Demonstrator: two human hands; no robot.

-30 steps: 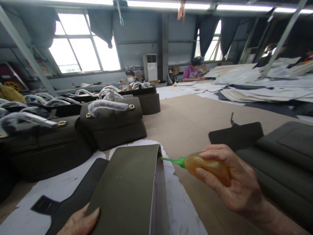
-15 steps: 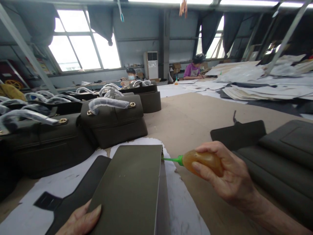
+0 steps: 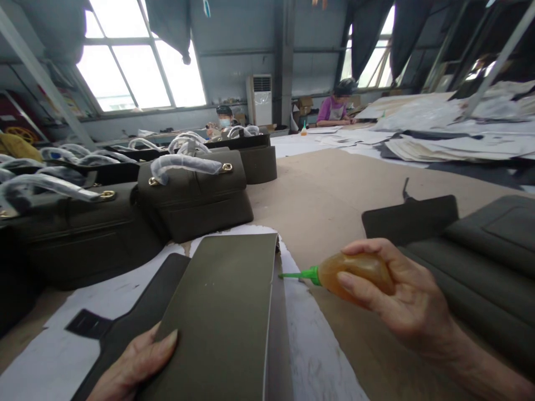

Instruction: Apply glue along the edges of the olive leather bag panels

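My right hand (image 3: 401, 303) is closed round a small amber glue bottle (image 3: 355, 273) with a green nozzle (image 3: 298, 274). The nozzle tip points left and touches the right edge of an olive-green leather panel (image 3: 225, 317). My left hand (image 3: 134, 367) grips that panel at its lower left, thumb on top, lifting it above a dark panel (image 3: 137, 317) that lies on white paper (image 3: 309, 356).
Rows of dark olive handbags (image 3: 192, 200) with wrapped handles fill the left of the table. Dark leather pieces (image 3: 480, 262) are stacked at right. Brown board (image 3: 334, 195) covers the table's middle. Paper sheets (image 3: 451, 145) lie far right. Two people sit at the back.
The view has tipped down slightly. The glue nozzle has slid a little down along the panel's right edge; both hands keep their grips.
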